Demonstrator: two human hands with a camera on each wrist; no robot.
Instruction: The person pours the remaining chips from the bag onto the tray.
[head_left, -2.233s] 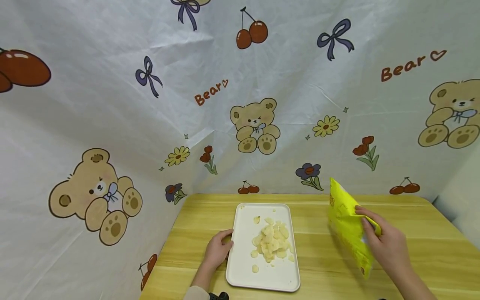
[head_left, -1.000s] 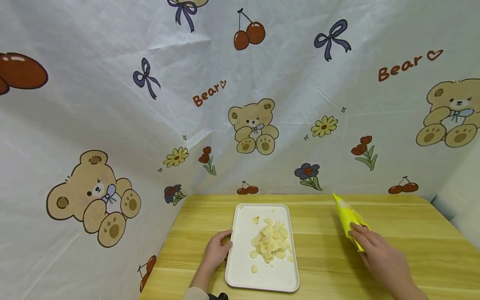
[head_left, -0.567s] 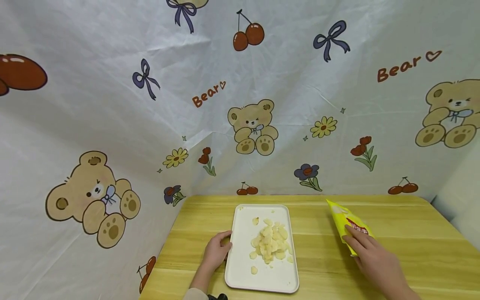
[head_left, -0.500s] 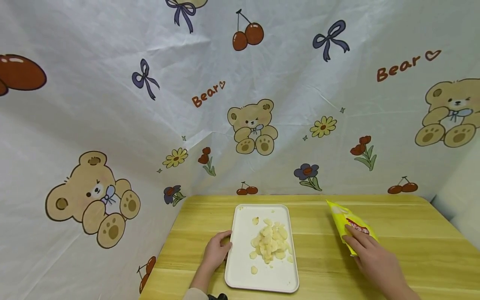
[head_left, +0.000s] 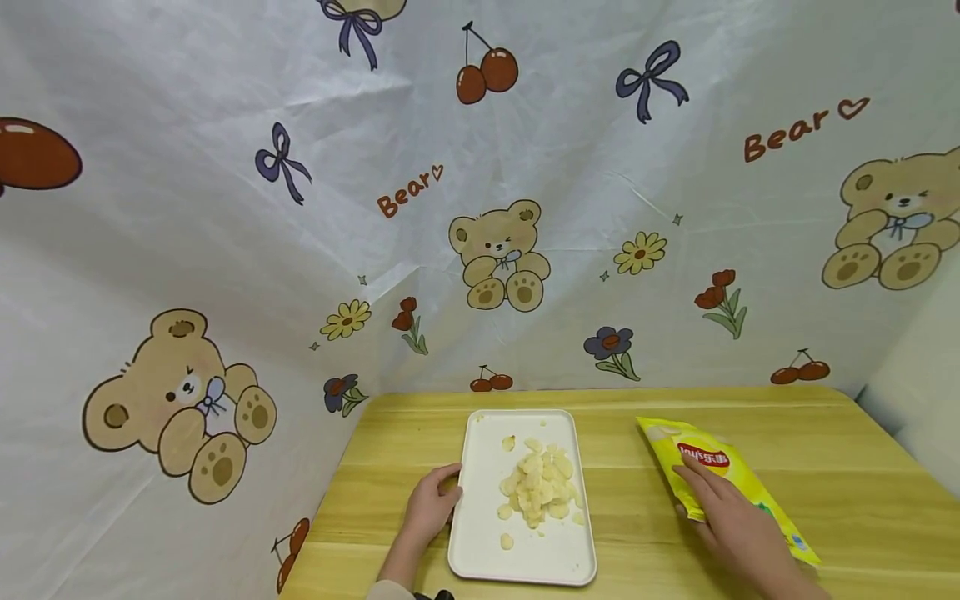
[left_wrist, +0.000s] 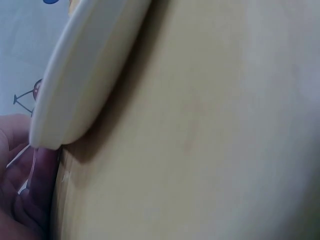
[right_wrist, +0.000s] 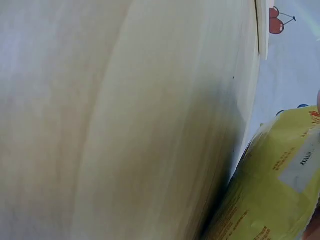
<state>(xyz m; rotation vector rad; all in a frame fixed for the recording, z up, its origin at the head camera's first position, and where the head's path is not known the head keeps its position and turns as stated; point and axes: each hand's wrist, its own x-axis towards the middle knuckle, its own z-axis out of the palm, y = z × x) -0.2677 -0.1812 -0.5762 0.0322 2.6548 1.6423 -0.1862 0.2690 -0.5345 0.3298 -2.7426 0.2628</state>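
A white rectangular tray [head_left: 468, 550] sits on the wooden table with a heap of pale potato chips [head_left: 538, 485] and a few loose ones around it. At the tray's left side my left hand [head_left: 431, 505] holds the edge, thumb and bent fingers at the rim. The left wrist view shows those fingers [left_wrist: 17, 175] curled beside the tray wall [left_wrist: 75, 90]. My right hand [head_left: 738, 521] grips a yellow chip bag [head_left: 738, 471] by its near left edge, the red Lay's logo facing up. In the right wrist view the bag [right_wrist: 280, 185] shows its printed yellow side close over the tabletop.
A white cloth [head_left: 420, 208] printed with bears, cherries, bows and flowers stands behind and to the left of the table [head_left: 630, 550]. Bare wood lies between the tray and the bag.
The chip bag, first held up on edge, has come down and turned so its logo face shows, its top tilting left. The left hand stays at the tray edge; the view shifts slightly.
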